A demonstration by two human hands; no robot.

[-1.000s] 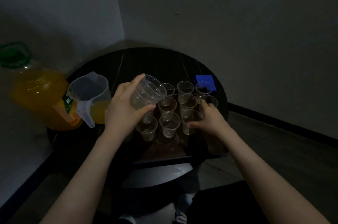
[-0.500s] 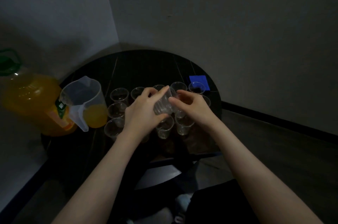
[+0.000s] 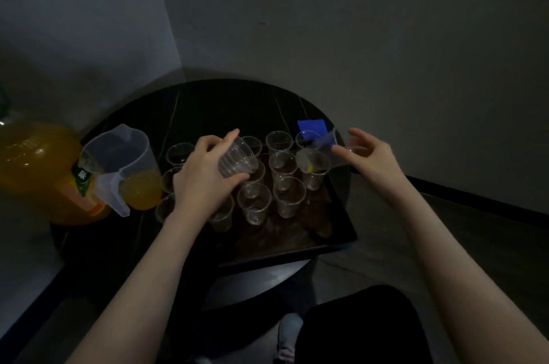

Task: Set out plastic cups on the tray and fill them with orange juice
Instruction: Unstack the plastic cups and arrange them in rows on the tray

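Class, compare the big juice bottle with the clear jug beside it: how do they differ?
The juice bottle is nearly full of orange juice; the jug holds only a little at its bottom. The bottle carries a label; the jug's wall is plain. The jug is open-topped with a spout. Both stand upright left of the tray.

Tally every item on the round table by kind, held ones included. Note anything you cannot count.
Juice bottle: 1
Measuring jug: 1
Tray: 1
Blue square: 1
Standing cups: 12 visible; left hand may hide more
Cup stack, in left hand: 1
Single cup, in right hand: 1
Total: at least 18
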